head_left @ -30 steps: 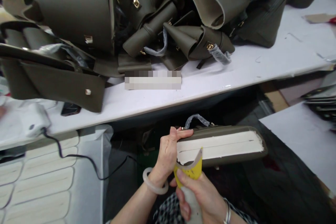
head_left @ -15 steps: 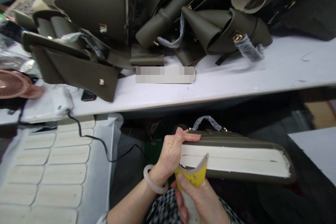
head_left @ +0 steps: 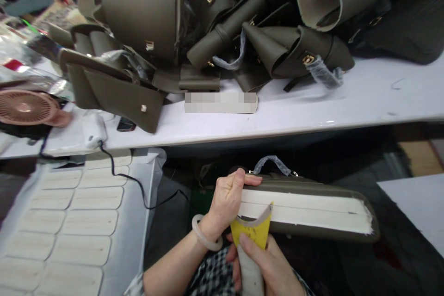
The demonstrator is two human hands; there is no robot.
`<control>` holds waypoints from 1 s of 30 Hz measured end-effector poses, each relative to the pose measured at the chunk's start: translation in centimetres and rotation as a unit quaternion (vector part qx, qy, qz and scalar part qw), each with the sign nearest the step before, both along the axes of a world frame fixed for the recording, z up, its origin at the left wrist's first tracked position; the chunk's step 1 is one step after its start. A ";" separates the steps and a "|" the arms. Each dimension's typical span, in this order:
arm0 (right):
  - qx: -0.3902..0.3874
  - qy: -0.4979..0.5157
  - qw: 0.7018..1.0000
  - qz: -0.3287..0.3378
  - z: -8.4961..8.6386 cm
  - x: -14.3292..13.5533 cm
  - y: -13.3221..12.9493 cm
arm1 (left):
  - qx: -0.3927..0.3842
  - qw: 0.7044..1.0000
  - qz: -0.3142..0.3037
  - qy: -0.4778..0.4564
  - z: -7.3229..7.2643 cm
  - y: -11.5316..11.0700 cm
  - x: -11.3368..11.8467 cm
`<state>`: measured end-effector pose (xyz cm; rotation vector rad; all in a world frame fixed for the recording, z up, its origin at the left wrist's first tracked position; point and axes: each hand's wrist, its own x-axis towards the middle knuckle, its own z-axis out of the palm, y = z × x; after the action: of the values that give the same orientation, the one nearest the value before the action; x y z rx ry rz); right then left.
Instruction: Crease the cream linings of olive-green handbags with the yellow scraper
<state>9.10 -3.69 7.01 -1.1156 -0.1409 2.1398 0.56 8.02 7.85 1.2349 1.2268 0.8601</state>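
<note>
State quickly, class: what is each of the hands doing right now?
Left hand: closed on the end of the bag.
Right hand: closed on the scraper, its blade against the bag's white edge.

the left hand [head_left: 227, 201] has a pale, translucent bangle [head_left: 205, 236] round its wrist, both forearms are bare, and a black-and-white checked garment [head_left: 211, 273] shows at the bottom centre of the frame.
</note>
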 end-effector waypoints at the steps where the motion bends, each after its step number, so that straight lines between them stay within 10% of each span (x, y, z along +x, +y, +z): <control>1: 0.004 -0.010 1.000 0.010 -0.1 0.2 -0.2 | 0.012 1.000 0.001 0.009 -0.1 0.0 0.0; 12: -0.033 -0.124 0.990 0.051 0.9 0.8 0.9 | 0.217 0.935 -0.077 0.269 1.5 -0.5 0.4; 18: -0.036 -0.088 0.995 0.012 1.2 0.4 0.6 | 0.026 0.999 -0.045 0.010 0.7 0.1 -0.4; 22: -0.023 -0.104 0.994 -0.031 1.2 1.6 -0.2 | -0.061 0.977 -0.051 -0.200 0.1 -1.0 -2.9; 30: 0.012 -0.171 0.984 -0.052 1.4 3.9 -1.4 | -0.005 0.983 -0.147 -0.114 -1.0 -4.2 -5.9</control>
<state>13.01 -5.05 8.45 -1.4372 -0.2599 1.8362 -5.34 3.84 6.87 1.2341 0.8401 0.7524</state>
